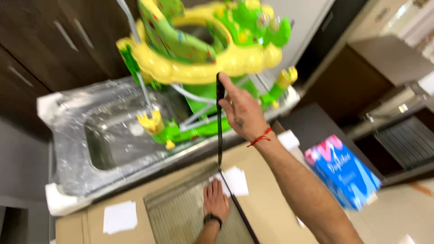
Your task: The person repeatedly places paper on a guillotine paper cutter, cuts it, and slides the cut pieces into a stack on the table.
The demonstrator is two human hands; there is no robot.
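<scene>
A grey ruled guillotine paper cutter (181, 212) sits on a tan worktop (271, 208). The right hand (242, 110) grips its raised, long black blade arm (219, 122), seemingly rigid and sharp-edged, near the top end. The left hand (215, 201) lies open, flattening a light, flimsy white paper sheet (237, 180).

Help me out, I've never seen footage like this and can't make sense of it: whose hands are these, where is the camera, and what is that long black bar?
The camera sits on a person's head, looking down at their own bare hands. The right hand holds up the raised black blade arm of a paper cutter. The left hand presses flat on its gridded board, beside white paper at the cutting edge. Another white sheet lies on the tan table. Behind stand a plastic-wrapped steel sink and a green-yellow baby walker.
</scene>
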